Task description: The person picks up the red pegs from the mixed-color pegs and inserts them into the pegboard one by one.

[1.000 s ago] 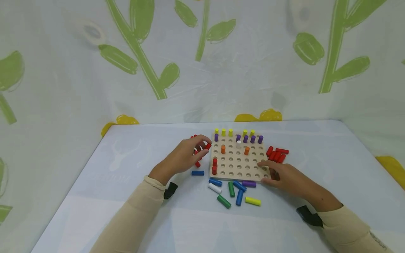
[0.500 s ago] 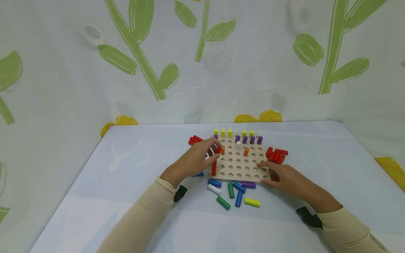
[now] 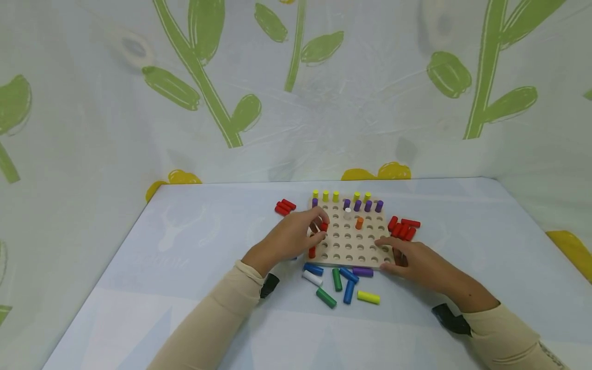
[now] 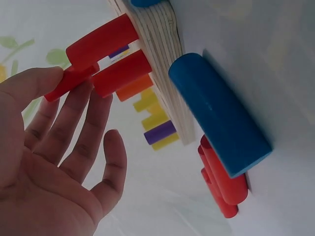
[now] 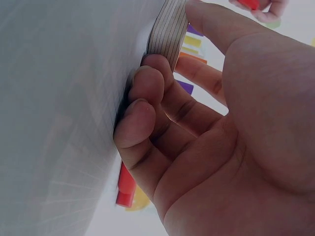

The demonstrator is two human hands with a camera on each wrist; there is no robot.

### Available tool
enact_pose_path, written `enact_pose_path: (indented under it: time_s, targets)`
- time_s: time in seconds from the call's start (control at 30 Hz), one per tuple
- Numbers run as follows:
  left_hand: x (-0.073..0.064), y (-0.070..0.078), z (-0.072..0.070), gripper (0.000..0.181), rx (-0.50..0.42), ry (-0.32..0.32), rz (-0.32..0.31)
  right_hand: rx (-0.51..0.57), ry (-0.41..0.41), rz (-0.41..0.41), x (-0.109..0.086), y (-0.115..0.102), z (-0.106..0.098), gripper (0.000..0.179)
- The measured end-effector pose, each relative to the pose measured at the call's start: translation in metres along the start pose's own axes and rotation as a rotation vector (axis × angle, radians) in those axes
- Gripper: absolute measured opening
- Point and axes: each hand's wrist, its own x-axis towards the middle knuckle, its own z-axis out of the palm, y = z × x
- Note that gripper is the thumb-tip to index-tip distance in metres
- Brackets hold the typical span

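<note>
With your left hand (image 3: 293,236) you pinch a red peg (image 3: 324,226) over the pegboard (image 3: 342,252), near its left edge; your right hand (image 3: 416,261) grips its near right corner. A yellow peg (image 3: 368,297) lies off its near edge.

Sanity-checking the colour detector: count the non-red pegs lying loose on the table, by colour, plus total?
Blue pegs: 4 (one is mostly behind the left hand in the head view, clear in the left wrist view)
Green pegs: 2
White peg: 1
Purple peg: 1
Yellow peg: 1
Total visible: 9
</note>
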Motion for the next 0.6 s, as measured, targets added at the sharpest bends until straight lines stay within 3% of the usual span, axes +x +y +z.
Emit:
enact_pose_path:
  time_s: [0.6]
  targets:
    - [-0.0023, 0.0024, 0.0085, 0.022, 0.091, -0.026, 0.005, -0.006, 0.005, -0.007, -0.0007, 0.0003, 0.0, 0.061]
